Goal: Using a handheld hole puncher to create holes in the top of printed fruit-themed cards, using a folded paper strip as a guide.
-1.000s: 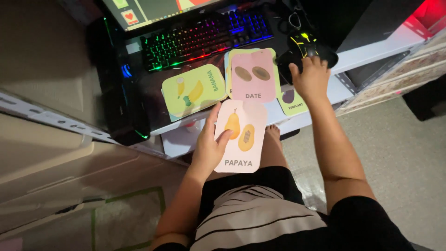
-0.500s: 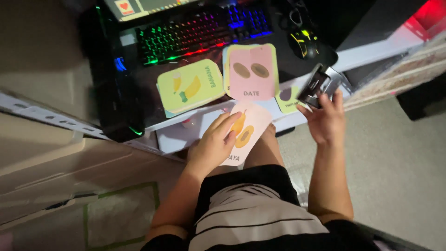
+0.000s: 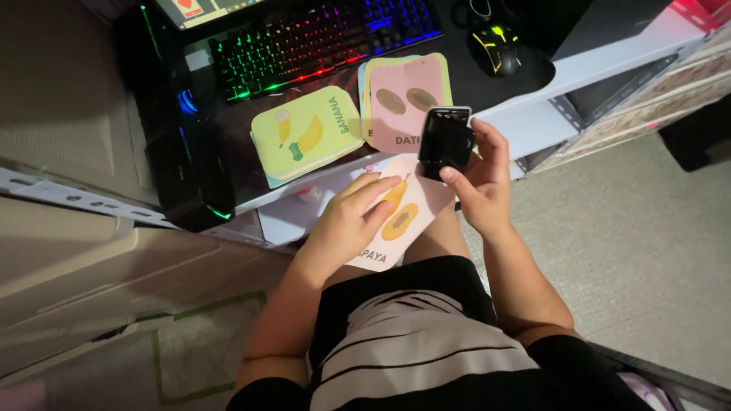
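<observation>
Since the frame before, our right hand (image 3: 480, 179) has come in from the table's edge and now holds the small black device (image 3: 445, 141) just above the pink card (image 3: 400, 217), closer to our body. The fingers are curled shut around the device, thumb on its lower edge, and it stands roughly upright in the grip.

Our left hand (image 3: 350, 221) lies on the pink card, which rests tilted across our knee. The fingers are stretched nearly flat and press on its fruit picture; we cannot tell whether the thumb grips the card's edge underneath.

Beyond the hands, on the dark table (image 3: 236, 152), lies a green card (image 3: 308, 137) with a banana picture, and just to its right a stack (image 3: 403, 99) topped by another pink card showing two brown ovals; the device partly overlaps that stack. Farther back sit a keyboard (image 3: 320, 42) lit in rainbow colours and a black mouse (image 3: 493, 46) with yellow lights.
</observation>
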